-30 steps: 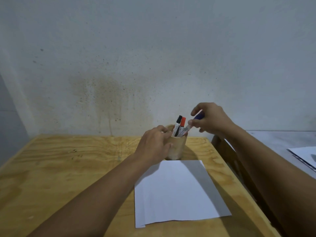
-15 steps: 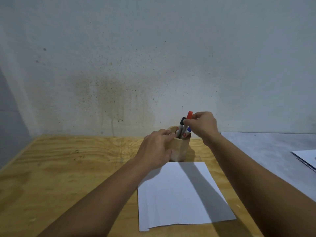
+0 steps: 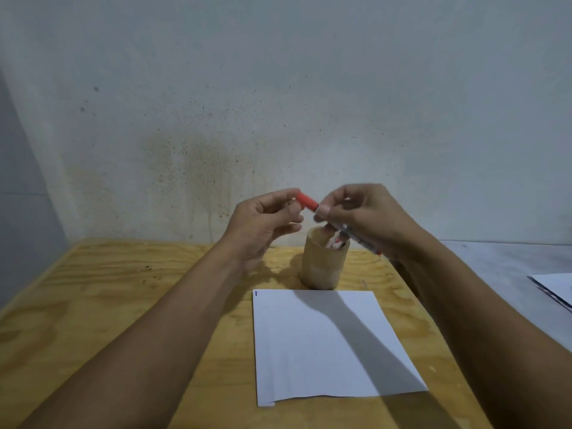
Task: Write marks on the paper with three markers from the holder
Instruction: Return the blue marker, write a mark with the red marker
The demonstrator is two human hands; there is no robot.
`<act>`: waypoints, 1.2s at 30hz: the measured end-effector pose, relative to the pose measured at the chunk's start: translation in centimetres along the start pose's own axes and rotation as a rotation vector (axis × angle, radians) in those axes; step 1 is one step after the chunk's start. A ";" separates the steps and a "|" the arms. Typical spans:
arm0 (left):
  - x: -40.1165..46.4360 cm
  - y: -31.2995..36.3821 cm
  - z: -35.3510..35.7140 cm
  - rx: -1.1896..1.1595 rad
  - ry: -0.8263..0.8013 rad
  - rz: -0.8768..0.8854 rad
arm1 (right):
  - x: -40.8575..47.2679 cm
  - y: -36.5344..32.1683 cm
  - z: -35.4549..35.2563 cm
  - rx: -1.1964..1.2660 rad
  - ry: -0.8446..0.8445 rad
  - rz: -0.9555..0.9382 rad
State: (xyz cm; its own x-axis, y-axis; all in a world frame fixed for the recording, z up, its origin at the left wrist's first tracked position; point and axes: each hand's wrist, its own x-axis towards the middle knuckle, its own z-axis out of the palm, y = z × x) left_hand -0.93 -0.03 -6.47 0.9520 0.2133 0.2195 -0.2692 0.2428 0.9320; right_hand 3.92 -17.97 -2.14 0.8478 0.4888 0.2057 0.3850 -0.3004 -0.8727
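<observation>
Both hands are raised above the wooden holder (image 3: 323, 267). My right hand (image 3: 368, 218) grips the barrel of a red-capped marker (image 3: 356, 235), held at a slant. My left hand (image 3: 263, 221) pinches its red cap (image 3: 306, 202), which still looks joined to the barrel. Other markers (image 3: 335, 243) stand low inside the holder. A white sheet of paper (image 3: 325, 345) lies in front of the holder, with one small dark mark (image 3: 256, 293) at its top left corner.
The wooden table (image 3: 108, 305) ends at a stained wall behind the holder. A grey surface (image 3: 501, 264) adjoins it on the right, with some papers (image 3: 554, 287) at the frame's edge.
My right hand has lifted the red marker out of the holder. My left hand has left the holder and risen to take the cap.
</observation>
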 end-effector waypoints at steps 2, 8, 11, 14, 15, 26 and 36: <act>-0.4 -0.2 -0.8 -0.037 -0.051 -0.019 | -0.4 0.9 0.8 0.064 -0.113 0.059; -1.3 -2.4 -2.8 0.042 0.085 -0.075 | -1.2 2.6 4.6 0.019 -0.035 0.027; -1.3 -2.9 -3.7 0.029 0.200 -0.106 | -1.5 3.7 6.5 -0.217 0.141 -0.060; -1.0 -3.6 -5.3 0.306 0.307 -0.091 | -1.8 4.8 6.7 -0.241 0.172 -0.081; -0.9 -4.2 -5.9 0.448 0.328 -0.083 | -1.9 5.1 6.6 -0.175 0.149 -0.053; -0.1 -8.8 -7.3 1.075 0.213 -0.034 | -2.4 7.3 6.2 0.869 -0.102 0.202; -4.0 -8.2 -8.0 0.981 0.224 0.104 | -0.9 8.5 11.0 0.458 0.085 0.149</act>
State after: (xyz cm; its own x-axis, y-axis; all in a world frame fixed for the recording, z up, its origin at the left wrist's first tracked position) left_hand -3.66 4.73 -17.29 0.8542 0.3867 0.3476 -0.0142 -0.6509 0.7591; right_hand 2.39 -11.93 -14.66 0.9155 0.3939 0.0822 0.0729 0.0385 -0.9966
